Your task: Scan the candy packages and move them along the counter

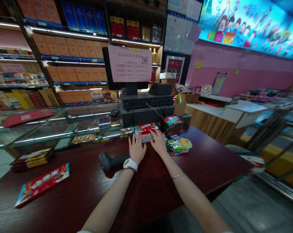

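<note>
A red-and-white snack box [147,127] with pale lettering lies on the dark wooden counter, in front of the black register base. My left hand [137,151], with a white watch at the wrist, lies at the box's near left corner, its fingers stretched forward. At the near right corner is my right hand [159,144], fingers spread and their tips touching the box's top. Neither hand is wrapped round it. A black barcode scanner [110,161] rests beside my left wrist. Right of my right hand are a stack of red packets [172,123] and green packets [178,144].
On the left lie a flat red packet [43,184] and a stack of yellow-and-red packets [32,159]. A glass display case [76,124] borders the counter's far side. Behind the box stands a register [146,106] with a paper sign [130,63] on its screen.
</note>
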Action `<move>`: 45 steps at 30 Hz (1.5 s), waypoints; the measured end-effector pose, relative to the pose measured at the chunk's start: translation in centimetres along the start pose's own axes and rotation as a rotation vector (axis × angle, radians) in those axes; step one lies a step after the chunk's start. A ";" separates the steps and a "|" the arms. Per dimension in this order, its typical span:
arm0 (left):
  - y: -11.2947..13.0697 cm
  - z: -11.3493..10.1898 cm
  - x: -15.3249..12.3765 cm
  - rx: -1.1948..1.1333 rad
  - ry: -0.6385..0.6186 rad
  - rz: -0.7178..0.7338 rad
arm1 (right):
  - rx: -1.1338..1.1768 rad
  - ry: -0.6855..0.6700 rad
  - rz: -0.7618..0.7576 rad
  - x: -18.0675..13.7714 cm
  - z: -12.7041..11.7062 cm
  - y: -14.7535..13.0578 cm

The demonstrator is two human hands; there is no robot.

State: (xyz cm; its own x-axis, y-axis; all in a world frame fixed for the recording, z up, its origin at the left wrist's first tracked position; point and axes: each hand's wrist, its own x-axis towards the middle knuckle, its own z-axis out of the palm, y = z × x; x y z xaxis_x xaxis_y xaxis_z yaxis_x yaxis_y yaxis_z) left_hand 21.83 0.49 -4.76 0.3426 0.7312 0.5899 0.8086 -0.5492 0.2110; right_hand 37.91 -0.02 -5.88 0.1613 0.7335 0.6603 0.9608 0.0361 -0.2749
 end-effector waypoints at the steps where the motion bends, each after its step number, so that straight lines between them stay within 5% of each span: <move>1: 0.1 -0.2 0.0 0.005 -0.004 0.000 | -0.008 -0.001 -0.004 0.0 -0.1 -0.1; 13: -2.4 -6.1 -3.0 0.130 -0.049 -0.015 | -0.005 -0.009 -0.168 -0.5 -1.5 -4.0; 29: -12.9 -14.9 -10.7 0.308 0.026 -0.162 | 0.202 -0.167 -0.468 -2.6 -2.5 -18.9; 45: -22.8 -21.2 -18.4 0.437 -0.004 -0.446 | 0.345 -0.503 -0.637 -6.7 3.4 -33.3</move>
State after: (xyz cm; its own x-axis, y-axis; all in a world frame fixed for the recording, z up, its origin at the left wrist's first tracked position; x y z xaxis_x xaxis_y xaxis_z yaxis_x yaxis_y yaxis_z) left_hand -13.06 -8.98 -3.88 -0.0723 0.8540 0.5152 0.9949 0.0251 0.0979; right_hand 4.04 -3.79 -3.55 -0.5783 0.7131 0.3963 0.6995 0.6834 -0.2090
